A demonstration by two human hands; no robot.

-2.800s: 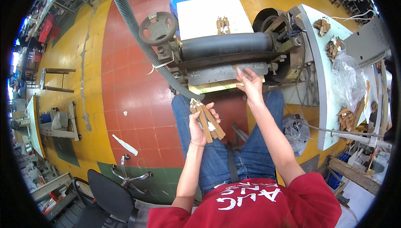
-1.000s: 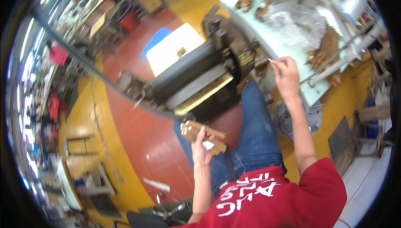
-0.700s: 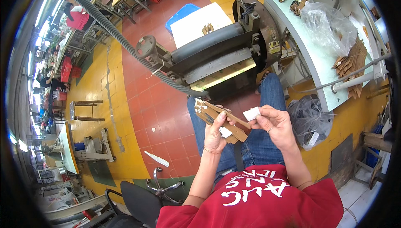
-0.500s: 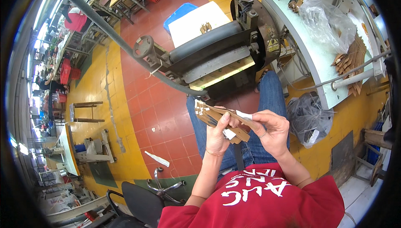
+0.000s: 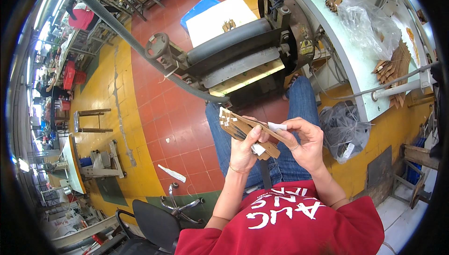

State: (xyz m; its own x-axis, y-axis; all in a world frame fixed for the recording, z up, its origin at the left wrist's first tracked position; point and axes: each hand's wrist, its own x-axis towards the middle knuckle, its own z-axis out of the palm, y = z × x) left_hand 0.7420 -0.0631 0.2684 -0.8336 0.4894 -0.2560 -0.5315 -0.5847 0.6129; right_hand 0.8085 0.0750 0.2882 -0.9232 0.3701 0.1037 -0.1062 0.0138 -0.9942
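Head view shows me a stack of flat brown cardboard pieces (image 5: 243,129) held over the lap, a fanned bundle of thin tan strips with pale edges at its far end and a small white tag (image 5: 277,126) lying on its top piece. I see the left hand (image 5: 245,150) wrapped around the bundle from below, thumb pressed on top, a second white scrap showing under that thumb. My right hand (image 5: 304,143) pinches the white tag and the near end of the top strip between thumb and fingertips.

Compared with half a second back, I find both hands in nearly the same hold; the right hand sits a touch closer over the bundle. Nearly three seconds ago that hand was up at the machine, and a second ago it reached to the bench.

Long axis of the stack runs from about 10 o'clock to 4 o'clock, the fanned end pointing to 10 o'clock, toward the roller machine (image 5: 234,54).

Outward: blue jeans (image 5: 299,105) beneath; the machine at 12 o'clock; a white bench (image 5: 346,58) at 2 o'clock carrying a clear plastic bag (image 5: 369,26) and more cardboard pieces (image 5: 393,65); a black chair (image 5: 154,222) at 7 o'clock.
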